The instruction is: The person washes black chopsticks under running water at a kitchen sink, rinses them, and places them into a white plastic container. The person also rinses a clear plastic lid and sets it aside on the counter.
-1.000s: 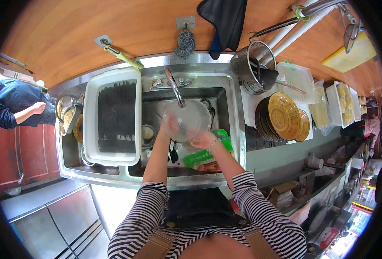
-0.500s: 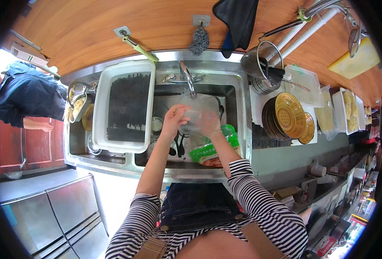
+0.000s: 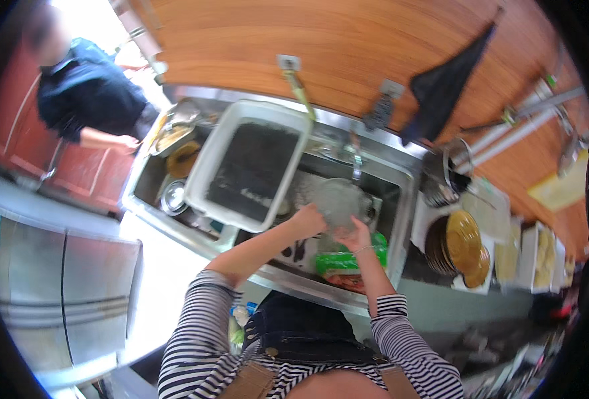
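Observation:
Over the right basin of the sink [image 3: 288, 274], both my hands are at a clear, rounded container [image 3: 340, 199], below the faucet [image 3: 356, 163]. Blur hides whether it is a bowl or a stiff bag. My left hand [image 3: 310, 221] grips its left edge with curled fingers. The lower right side is held by my right hand [image 3: 354, 236], thumb toward me. Under my right wrist lies a green plastic package [image 3: 351, 261] with something reddish inside. Dark utensils [image 3: 298, 251] rest on the basin floor to its left.
A white tub [image 3: 198, 179] with a dark bottom straddles the left basin. Stacked brown plates [image 3: 464, 239] and a strainer pot [image 3: 444, 166] stand right of the sink. A cloth [image 3: 451, 80] hangs on the wall. Another person [image 3: 95, 86] stands at the far left.
My view has tilted and shifted, so the sink now slants down to the right. My left hand has closed on the container's edge. The other person appears more upright.

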A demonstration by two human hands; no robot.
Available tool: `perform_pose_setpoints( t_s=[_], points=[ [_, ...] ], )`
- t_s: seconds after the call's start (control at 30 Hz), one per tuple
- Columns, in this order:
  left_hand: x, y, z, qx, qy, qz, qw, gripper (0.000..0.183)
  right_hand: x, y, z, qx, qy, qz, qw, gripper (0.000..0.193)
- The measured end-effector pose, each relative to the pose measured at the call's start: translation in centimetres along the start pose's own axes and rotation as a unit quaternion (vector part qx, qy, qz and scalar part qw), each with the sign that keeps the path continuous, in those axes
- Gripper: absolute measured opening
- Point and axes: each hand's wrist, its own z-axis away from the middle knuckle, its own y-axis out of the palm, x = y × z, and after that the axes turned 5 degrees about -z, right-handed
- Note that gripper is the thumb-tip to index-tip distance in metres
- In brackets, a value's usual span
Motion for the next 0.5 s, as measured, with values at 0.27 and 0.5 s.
perform_pose_setpoints(
  t_s=[0.27,0.5],
  points=[
    [-2.8,-2.8,-3.2,0.088,-0.244,0.253,0.932,0.027,-1.9,1.3,-0.6,0.088,-0.057,-0.075,0.992,0.036],
    [-1.1,-4.0,-2.8,0.034,0.007,0.017,0.999,0.021,-2.9,-4.2,-6.7,0.097,-0.118,-0.063,0.986,0.035]
  ],
)
